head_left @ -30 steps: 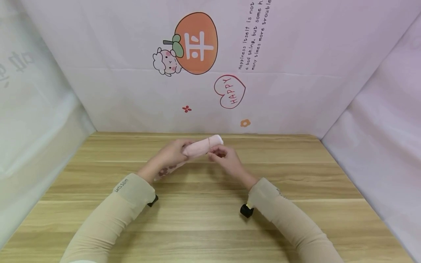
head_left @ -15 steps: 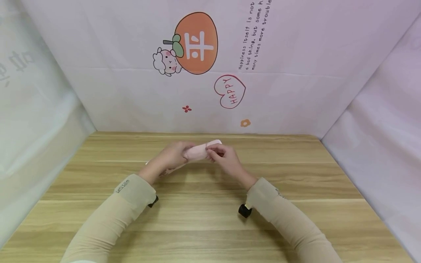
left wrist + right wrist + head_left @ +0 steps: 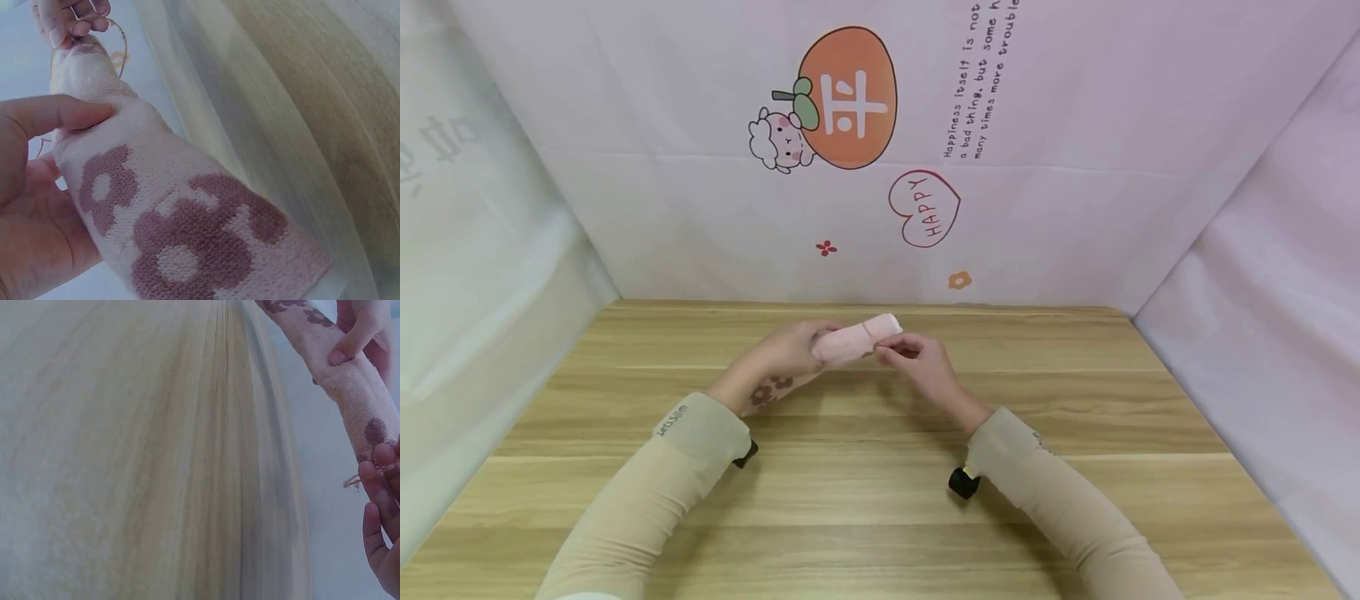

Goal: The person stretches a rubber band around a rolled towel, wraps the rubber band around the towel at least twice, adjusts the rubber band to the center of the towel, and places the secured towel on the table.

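While holding the rolled towel [image 3: 844, 343] above the tabletop's far half [image 3: 1037, 358], curls the left hand [image 3: 786, 348] round its middle, likely against twisting; pinches the thin cord [image 3: 126, 47] looped about its right end in bent fingers of the right hand [image 3: 921, 365], seemingly for fine control.

Over the tabletop [image 3: 850, 500], before cloth backdrop [image 3: 700, 233]: rolled towel [image 3: 846, 342] in left hand [image 3: 784, 350], string [image 3: 869, 331] around its right end, at right hand [image 3: 922, 367].

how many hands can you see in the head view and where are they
2. The left hand grips the rolled pink cloth partway along; the right hand pinches the thin cord near one end of it. No other hand shows.
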{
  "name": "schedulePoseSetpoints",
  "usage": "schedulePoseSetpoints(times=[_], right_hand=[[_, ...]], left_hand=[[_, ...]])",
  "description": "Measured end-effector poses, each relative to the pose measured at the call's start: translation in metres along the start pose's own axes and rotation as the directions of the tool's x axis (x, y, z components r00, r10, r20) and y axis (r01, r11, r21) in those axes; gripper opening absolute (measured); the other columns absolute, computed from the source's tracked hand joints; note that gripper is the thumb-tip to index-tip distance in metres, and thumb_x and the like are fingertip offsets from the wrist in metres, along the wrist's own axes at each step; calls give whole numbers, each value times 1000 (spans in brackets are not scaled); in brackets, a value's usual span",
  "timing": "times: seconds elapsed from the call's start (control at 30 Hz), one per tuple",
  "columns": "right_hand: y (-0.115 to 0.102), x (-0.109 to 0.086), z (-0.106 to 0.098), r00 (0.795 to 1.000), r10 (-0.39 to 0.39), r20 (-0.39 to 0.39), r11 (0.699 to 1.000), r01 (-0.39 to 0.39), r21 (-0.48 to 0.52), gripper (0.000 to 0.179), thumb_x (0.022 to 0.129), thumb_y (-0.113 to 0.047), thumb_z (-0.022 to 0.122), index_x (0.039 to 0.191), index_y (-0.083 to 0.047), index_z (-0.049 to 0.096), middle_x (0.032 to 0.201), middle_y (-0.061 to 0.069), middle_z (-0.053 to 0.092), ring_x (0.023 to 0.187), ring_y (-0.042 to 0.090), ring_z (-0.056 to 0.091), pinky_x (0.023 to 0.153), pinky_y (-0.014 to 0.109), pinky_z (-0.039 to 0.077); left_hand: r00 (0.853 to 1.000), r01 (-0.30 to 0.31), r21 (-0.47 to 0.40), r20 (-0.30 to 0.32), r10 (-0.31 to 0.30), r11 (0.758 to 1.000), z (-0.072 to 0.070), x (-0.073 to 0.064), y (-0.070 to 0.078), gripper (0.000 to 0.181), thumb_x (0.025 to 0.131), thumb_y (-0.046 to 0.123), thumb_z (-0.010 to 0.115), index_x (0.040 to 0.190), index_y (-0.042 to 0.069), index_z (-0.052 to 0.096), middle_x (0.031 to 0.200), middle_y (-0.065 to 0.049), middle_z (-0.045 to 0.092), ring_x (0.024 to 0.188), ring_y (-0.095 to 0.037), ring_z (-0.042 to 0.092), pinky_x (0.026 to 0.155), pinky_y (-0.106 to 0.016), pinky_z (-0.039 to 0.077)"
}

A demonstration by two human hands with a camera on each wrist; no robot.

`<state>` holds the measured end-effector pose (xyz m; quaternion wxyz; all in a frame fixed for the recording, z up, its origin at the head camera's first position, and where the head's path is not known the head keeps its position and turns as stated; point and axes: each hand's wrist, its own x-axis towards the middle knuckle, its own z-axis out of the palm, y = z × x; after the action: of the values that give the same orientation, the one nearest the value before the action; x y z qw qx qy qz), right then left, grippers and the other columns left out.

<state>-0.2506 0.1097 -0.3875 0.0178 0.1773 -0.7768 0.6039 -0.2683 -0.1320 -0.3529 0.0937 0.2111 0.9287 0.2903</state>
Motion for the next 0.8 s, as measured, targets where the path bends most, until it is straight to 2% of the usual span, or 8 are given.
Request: schedulePoseSetpoints(times=[0.07, 0.13, 0.27, 0.4, 0.6, 0.8], right_hand=[[-12, -4, 0, 1000, 12, 9, 1000, -12, -2, 15, 95, 1, 70, 104, 13, 72, 103, 25, 73, 84, 11, 68, 86, 45, 57], [-12, -5, 0, 1000, 12, 13, 1000, -12, -6, 15, 95, 1, 71, 104, 12, 72, 103, 23, 74, 85, 11, 68, 83, 38, 57], [-12, -6, 1, 1000, 4, 0, 1000, -4, -4, 15, 94, 1, 72, 102, 14, 71, 103, 21, 74, 85, 10, 68, 82, 36, 58], [-13, -6, 2, 1000, 3, -13, 1000, -3, -12, 14, 94, 2, 72, 101, 14, 71, 108, 21, 73, 93, 14, 68, 83, 27, 56], [12, 4, 3, 999, 30, -18, 1000, -30, -2, 15, 94, 1, 71, 103, 13, 72, 117, 22, 70, 106, 24, 67, 85, 21, 54], [24, 7, 4, 999, -23, -42, 999, 22, -25, 14, 94, -3, 74, 102, 8, 74, 109, 18, 74, 97, 18, 67, 82, 21, 53]], left_hand=[[1000, 0, -6, 15, 0, 1000, 0, 0, 0, 63, 84, -1, 69, 145, 3, 55, 140, -21, 59, 121, -37, 58, 104, -57, 44], [1000, -2, -15, 22, 2, 1000, 1, 0, 0, 62, 84, 0, 69, 144, 1, 55, 138, -22, 59, 122, -38, 58, 105, -57, 43], [1000, -6, -49, 27, 7, 999, 0, 2, -2, 62, 83, 2, 68, 144, -1, 54, 137, -24, 60, 121, -39, 59, 103, -56, 45], [1000, -14, -76, 27, 16, 997, -2, 4, -3, 61, 83, 2, 66, 143, -3, 54, 133, -24, 61, 115, -36, 60, 100, -53, 48], [997, -33, -126, 58, 40, 991, -1, 6, -4, 61, 81, 4, 65, 141, -3, 54, 129, -21, 63, 109, -32, 61, 96, -49, 50], [993, -35, -180, 109, 56, 983, 0, 7, -6, 63, 83, 4, 65, 144, -3, 51, 130, -23, 61, 110, -32, 61, 97, -48, 50]])
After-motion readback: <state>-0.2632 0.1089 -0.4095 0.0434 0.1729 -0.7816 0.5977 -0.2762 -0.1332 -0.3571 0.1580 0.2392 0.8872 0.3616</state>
